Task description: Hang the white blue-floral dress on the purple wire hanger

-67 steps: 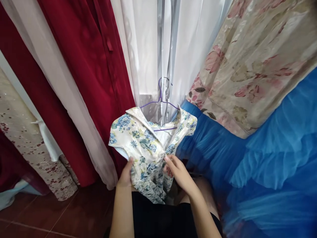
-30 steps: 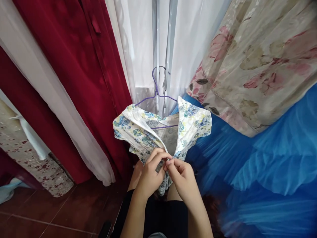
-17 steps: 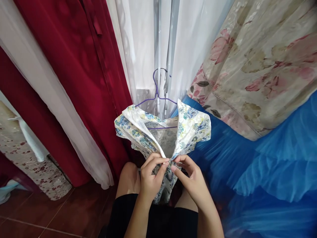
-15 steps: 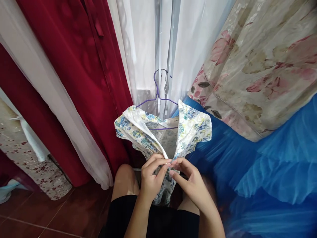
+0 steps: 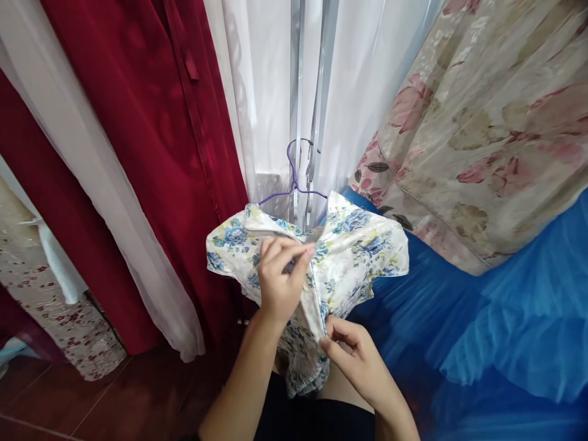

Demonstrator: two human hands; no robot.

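Note:
A short-sleeved white garment (image 5: 356, 254) with blue and yellow flowers hangs by its shoulders on a purple hanger (image 5: 294, 184). My left hand (image 5: 282, 278) pinches the garment's front edge near the neckline, thumb against fingers. Lower down, my right hand (image 5: 351, 352) pinches the front opening's edge between thumb and fingers. The front edges lie close together between the two hands. Below them the gathered lower part of the garment dangles between my knees. My left hand covers part of the garment's left front.
Dark red cloth (image 5: 197, 184) and a sheer white strip hang at left, beside an embroidered fabric (image 5: 68, 324). White curtains (image 5: 271, 92) with a narrow metal rail are behind the hanger. At right hang a floral drape (image 5: 487, 141) and blue tulle (image 5: 459, 318). Reddish tiles (image 5: 105, 398) lie below.
My left hand has moved up along the front edge, while my right hand has moved slightly down. The garment's front, gaping before, is now drawn together and pulled towards me.

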